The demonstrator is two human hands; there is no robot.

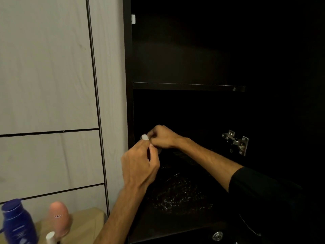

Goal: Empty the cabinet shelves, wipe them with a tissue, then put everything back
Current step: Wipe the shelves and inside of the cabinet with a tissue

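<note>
The dark cabinet stands open, with an upper shelf (pixel 188 86) and a lower compartment below it. My two hands meet just inside the lower compartment's left edge. My right hand (pixel 162 138), its arm reaching in from the right in a black sleeve, pinches a small white object (pixel 145 137). My left hand (pixel 139 165) comes up from below with its fingers curled and its fingertips on the same object. I cannot tell what the white object is. The upper shelf looks bare in the dim light.
A blue bottle (pixel 16 222), a pink bottle (pixel 59 217) and a white cap (pixel 51 237) stand on a wooden surface (pixel 88 224) at bottom left. A metal hinge (pixel 236 141) sits on the cabinet's right. Something dark and glittery (pixel 175 196) lies on the lower shelf.
</note>
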